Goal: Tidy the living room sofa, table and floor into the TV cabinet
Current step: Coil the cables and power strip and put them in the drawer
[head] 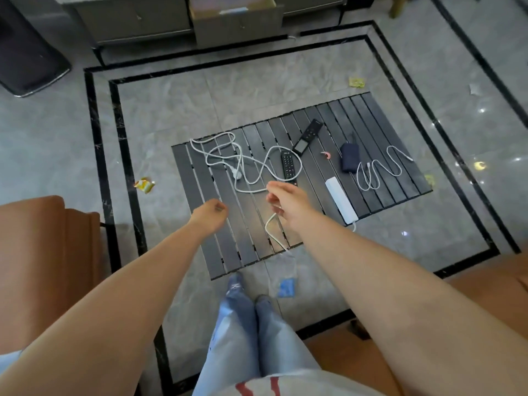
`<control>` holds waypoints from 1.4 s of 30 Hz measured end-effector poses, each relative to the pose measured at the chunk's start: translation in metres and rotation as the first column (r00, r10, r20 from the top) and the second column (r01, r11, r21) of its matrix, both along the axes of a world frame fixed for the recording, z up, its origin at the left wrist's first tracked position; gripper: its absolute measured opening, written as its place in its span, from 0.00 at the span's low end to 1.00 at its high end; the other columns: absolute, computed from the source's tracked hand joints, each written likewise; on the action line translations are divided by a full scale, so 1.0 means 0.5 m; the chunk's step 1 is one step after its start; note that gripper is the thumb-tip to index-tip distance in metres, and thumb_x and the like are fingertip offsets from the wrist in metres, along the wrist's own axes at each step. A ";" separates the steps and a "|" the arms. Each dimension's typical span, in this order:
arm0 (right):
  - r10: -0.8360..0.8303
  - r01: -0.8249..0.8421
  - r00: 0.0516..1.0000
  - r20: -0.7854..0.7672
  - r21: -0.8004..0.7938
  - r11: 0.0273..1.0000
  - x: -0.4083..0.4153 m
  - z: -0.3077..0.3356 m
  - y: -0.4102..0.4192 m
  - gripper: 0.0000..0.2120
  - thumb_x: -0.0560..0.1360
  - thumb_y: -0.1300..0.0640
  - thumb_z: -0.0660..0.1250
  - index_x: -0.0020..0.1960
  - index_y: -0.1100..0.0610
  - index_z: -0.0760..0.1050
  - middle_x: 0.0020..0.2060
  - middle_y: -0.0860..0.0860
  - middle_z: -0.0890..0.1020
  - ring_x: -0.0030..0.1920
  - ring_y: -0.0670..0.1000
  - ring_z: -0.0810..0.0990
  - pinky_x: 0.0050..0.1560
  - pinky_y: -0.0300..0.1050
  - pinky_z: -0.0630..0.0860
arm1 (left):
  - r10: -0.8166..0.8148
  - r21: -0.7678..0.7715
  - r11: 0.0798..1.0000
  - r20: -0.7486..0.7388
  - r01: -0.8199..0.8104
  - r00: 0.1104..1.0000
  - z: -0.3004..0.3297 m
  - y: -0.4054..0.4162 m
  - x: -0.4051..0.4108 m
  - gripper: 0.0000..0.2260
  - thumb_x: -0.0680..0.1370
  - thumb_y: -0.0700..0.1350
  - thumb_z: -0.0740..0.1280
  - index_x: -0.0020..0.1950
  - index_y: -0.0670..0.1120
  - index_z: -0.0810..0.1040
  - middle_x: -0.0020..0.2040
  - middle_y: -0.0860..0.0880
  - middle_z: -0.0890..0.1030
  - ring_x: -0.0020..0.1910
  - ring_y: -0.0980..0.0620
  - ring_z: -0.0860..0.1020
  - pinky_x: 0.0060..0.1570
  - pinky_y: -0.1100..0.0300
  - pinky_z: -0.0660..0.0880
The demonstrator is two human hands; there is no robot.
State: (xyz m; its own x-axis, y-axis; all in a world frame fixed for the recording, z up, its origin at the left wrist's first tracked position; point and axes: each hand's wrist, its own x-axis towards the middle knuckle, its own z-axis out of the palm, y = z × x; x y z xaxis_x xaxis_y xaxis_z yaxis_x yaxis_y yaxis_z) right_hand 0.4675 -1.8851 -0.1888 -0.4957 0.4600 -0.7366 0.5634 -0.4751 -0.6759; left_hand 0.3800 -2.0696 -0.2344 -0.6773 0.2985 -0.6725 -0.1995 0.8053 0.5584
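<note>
Head view: my right hand [285, 205] pinches the white cable [251, 167] above the slatted worktop [380, 115]; my left hand [210, 217] hovers curled, holding nothing; 2 remotes [288, 165] lie beside the cable

Bright daylight is glinting off the glossy grey marble floor [485, 132] at right; wide-angle distortion is bending the edges, details slightly soft.

table [380, 115]: cable [228, 155] left | remotes [287, 164] middle | power strip [341, 200] right | cabinet drawer [237, 27] behind
</note>
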 end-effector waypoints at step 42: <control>0.160 -0.552 0.729 0.665 0.433 0.713 0.136 -0.486 0.450 0.38 0.75 0.57 0.68 0.79 0.53 0.51 0.77 0.55 0.59 0.76 0.57 0.60 0.71 0.55 0.66 | 0.025 0.117 0.990 0.381 -0.076 0.924 -0.399 0.443 0.080 0.06 0.81 0.46 0.65 0.47 0.47 0.78 0.46 0.49 0.85 0.42 0.52 0.82 0.43 0.57 0.75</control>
